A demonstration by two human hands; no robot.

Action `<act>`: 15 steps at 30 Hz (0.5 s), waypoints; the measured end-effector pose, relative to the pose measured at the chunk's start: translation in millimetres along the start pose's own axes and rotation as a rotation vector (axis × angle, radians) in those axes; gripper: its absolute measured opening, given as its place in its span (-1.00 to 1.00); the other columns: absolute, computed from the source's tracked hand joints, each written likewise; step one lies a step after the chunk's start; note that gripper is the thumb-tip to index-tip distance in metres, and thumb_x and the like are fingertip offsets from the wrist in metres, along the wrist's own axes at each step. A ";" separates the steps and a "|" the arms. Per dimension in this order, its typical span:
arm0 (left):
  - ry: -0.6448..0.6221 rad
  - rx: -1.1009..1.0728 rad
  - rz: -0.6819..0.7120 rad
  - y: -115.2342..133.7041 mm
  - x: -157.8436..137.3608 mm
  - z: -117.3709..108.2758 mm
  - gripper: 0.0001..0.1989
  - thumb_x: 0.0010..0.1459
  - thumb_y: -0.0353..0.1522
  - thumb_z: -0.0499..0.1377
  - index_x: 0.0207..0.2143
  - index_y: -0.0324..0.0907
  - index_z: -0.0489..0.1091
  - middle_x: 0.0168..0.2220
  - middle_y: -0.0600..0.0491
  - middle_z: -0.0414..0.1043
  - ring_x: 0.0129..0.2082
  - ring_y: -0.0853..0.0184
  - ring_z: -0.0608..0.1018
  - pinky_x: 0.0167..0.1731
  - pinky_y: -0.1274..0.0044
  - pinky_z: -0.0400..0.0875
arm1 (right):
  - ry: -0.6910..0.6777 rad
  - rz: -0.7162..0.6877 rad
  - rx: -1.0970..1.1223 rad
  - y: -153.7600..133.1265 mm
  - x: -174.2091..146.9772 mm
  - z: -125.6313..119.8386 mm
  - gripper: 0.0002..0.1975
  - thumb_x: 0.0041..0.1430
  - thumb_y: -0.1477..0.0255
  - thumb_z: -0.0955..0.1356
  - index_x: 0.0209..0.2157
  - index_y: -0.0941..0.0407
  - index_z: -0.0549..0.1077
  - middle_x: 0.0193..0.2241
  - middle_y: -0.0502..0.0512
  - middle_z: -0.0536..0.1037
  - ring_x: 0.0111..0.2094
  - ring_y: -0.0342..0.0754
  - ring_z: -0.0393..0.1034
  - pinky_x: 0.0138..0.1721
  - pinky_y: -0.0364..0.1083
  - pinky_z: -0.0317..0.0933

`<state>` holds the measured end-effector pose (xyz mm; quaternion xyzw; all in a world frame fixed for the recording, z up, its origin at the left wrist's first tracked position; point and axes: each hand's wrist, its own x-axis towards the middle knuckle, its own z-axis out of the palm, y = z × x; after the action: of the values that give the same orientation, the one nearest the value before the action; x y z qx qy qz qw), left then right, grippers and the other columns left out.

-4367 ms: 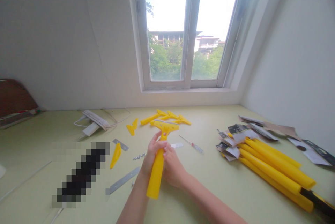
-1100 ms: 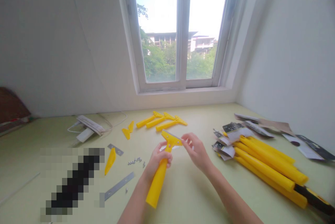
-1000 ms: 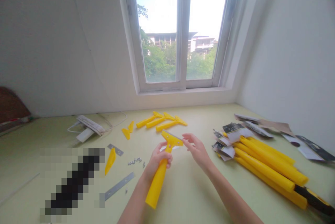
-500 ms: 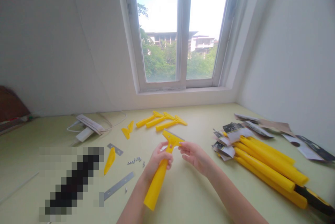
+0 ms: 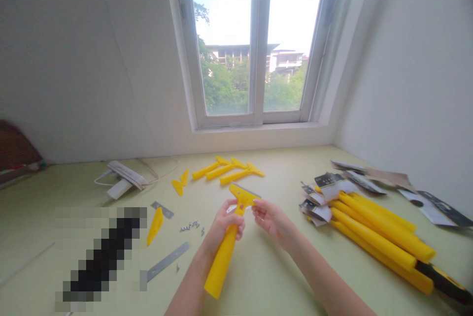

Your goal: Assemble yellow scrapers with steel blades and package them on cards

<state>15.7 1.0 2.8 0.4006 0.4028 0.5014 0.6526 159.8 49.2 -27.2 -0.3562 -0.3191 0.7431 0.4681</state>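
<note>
My left hand [image 5: 223,225] is wrapped round the neck of a yellow scraper [image 5: 220,268], whose hollow handle slants down toward me. A metal blade edge shows along the top of its head. My right hand [image 5: 276,225] has its fingertips closed at the right end of the head; any small part between them is hidden. To the left lie a pile of small screws [image 5: 189,227], a long flat blade [image 5: 168,261], another metal blade [image 5: 167,211] and a yellow head piece [image 5: 155,226].
Three yellow scrapers [image 5: 233,176] lie below the window, beside two loose yellow pieces [image 5: 178,187]. At right is a stack of yellow handles [image 5: 375,230] with card packaging [image 5: 318,211] and a black-and-yellow tool [image 5: 443,279]. A power strip [image 5: 127,175] lies back left.
Almost nothing differs. The scraper's handle end has shifted very slightly to the right and down, and both hands keep their places on it.
</note>
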 end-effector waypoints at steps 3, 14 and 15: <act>-0.002 -0.002 0.007 -1.6 2.1 -1.2 -0.61 -0.20 -0.47 0.07 -0.23 -0.18 0.07 -0.71 0.23 0.20 -0.76 0.54 0.20 -0.70 0.66 0.03 | 0.023 0.004 0.019 0.4 0.8 2.7 -0.90 -0.15 0.45 0.38 -0.52 0.18 0.40 -0.61 -0.05 0.39 -0.58 -0.26 0.24 -0.55 -0.27 0.14; 0.021 -0.041 0.022 1.2 -0.5 1.8 -0.59 -0.21 -0.46 0.11 -0.21 -0.18 0.12 -0.61 0.20 0.22 -0.74 0.55 0.24 -0.69 0.64 0.04 | 0.047 -0.020 -0.036 -3.8 -4.4 8.6 -0.90 -0.17 0.45 0.37 -0.55 0.16 0.37 -0.63 -0.07 0.34 -0.62 -0.26 0.18 -0.62 -0.26 0.09; 0.020 -0.042 0.018 1.6 -1.2 1.8 -0.57 -0.21 -0.46 0.11 -0.19 -0.18 0.12 -0.63 0.20 0.22 -0.74 0.55 0.24 -0.68 0.64 0.04 | 0.044 -0.023 -0.042 -3.7 -4.5 8.8 -0.90 -0.17 0.45 0.37 -0.54 0.16 0.37 -0.63 -0.07 0.34 -0.62 -0.26 0.17 -0.63 -0.26 0.09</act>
<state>16.7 0.0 5.0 0.3856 0.3948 0.5196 0.6522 155.6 45.1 -18.4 -0.3785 -0.3283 0.7228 0.4759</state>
